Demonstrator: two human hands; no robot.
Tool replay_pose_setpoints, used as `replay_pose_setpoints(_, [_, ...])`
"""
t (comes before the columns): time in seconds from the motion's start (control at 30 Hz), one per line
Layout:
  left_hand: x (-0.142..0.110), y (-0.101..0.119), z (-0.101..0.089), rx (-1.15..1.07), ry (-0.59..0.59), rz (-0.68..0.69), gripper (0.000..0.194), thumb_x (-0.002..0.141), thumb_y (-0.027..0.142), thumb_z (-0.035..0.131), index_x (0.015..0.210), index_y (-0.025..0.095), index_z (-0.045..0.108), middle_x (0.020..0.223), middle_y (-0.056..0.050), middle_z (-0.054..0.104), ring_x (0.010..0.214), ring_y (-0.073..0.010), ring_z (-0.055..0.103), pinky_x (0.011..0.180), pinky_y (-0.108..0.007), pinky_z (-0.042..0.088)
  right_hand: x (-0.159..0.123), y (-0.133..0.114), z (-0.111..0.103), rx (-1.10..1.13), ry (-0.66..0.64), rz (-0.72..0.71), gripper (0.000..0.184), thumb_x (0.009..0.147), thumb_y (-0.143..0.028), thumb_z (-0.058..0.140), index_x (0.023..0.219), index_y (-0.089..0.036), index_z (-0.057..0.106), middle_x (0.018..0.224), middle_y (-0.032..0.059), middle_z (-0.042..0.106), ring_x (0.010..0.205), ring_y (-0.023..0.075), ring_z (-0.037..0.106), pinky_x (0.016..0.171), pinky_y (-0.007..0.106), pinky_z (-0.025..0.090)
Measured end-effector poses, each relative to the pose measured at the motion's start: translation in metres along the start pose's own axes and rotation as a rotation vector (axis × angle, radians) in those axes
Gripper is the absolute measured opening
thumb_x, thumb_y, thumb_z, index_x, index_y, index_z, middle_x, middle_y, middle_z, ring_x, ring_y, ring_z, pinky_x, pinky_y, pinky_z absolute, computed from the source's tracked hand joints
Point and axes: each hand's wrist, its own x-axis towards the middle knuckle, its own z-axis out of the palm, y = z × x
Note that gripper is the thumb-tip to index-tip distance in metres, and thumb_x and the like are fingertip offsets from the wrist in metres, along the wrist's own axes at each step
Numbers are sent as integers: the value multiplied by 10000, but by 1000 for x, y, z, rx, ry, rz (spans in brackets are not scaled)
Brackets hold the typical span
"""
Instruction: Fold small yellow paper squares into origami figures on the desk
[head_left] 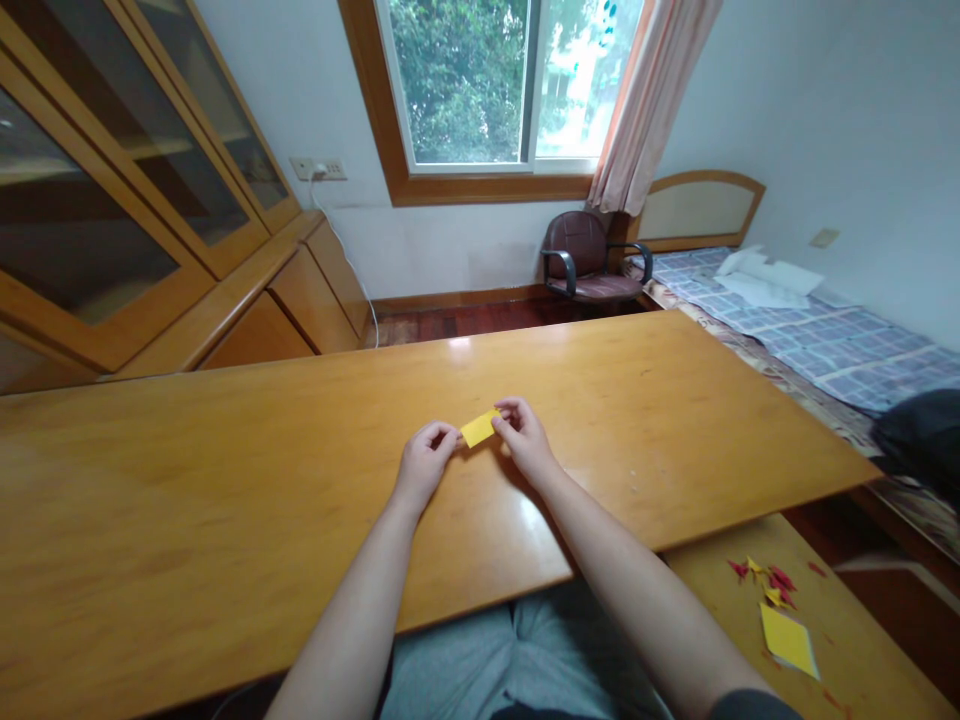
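Note:
A small yellow rectangle of paper [478, 429] is held up between my two hands, just above the wooden table [247, 480]. My left hand [430, 455] pinches its left end between thumb and fingertips. At the other end, my right hand [523, 437] grips the paper, thumb in front and fingers behind. The paper looks flat and tilts upward to the right. Whether it is folded into layers, I cannot tell.
On a lower surface at right lie a stack of yellow paper squares [789, 641] and several small red and yellow folded paper pieces [776, 583]. Beyond the table stand an office chair [589, 255], a bed [847, 350] and a glass-door cabinet [172, 180]. A black bag [922, 440] rests on the bed.

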Motion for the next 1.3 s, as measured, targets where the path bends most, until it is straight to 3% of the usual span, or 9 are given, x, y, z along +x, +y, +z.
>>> replay_pose_setpoints(0.13, [0,-1,-1,-73,63,-34,201,809,361,583,751,179,646,747,-17,662,748,-176,634,712,-266,483,2,-4,0,89,41,42,304,779,-341,631,1033,-213,525,764,-22,518,670,139,525,645,258,434])
replay_pose_setpoints(0.27, [0,3,0,-44,99,45,208,841,372,586,865,183,669,873,-34,666,855,-183,633,766,-279,496,1,-5,2,58,-10,40,310,787,-336,635,1049,-202,537,754,-27,522,664,133,515,637,252,419])
replay_pose_setpoints(0.43, [-3,9,3,28,5,146,206,870,336,577,981,199,685,973,-44,640,908,-180,622,756,-272,504,-2,-3,3,8,-54,19,291,805,-306,635,1066,-202,560,801,-19,541,694,131,528,649,252,421])
replay_pose_setpoints(0.8, [-4,8,3,117,-91,135,234,887,372,554,793,192,670,789,-19,662,775,-175,612,734,-271,462,-7,-14,6,-36,-209,34,297,824,-302,632,1100,-210,573,784,-14,559,649,127,524,566,234,417])
replay_pose_setpoints(1.3, [-2,-1,2,2,-70,30,252,842,408,583,778,181,670,790,-18,682,786,-184,619,738,-258,464,-5,-11,4,1,-124,40,318,811,-339,634,1085,-203,551,784,-11,570,658,136,527,556,237,410])
